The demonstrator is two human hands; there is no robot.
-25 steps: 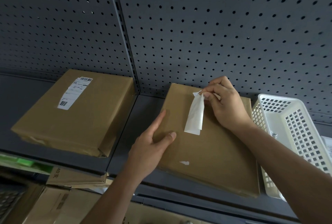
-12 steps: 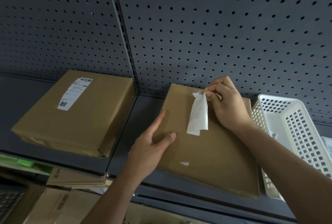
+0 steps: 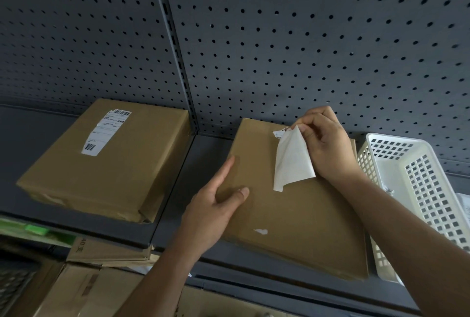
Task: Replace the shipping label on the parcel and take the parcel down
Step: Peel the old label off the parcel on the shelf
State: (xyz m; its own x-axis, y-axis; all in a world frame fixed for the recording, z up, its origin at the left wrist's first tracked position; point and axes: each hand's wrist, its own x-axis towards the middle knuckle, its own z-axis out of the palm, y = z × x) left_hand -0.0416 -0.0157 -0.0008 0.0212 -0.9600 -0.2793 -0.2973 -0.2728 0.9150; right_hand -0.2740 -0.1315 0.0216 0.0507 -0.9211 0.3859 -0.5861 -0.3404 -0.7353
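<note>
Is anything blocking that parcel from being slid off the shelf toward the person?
Nothing visible does. The parcel has a free front edge; the basket stands beside it on the right, the other parcel apart on the left. The left hand rests on it, the right hand pinches the label.

parcel: brown | label: white | basket: white lattice | pegboard: grey, dotted holes

Brown cardboard box, lower left, reads "40"; white barcode label, left, and peeled white shipping label, centre right, are illegible.
</note>
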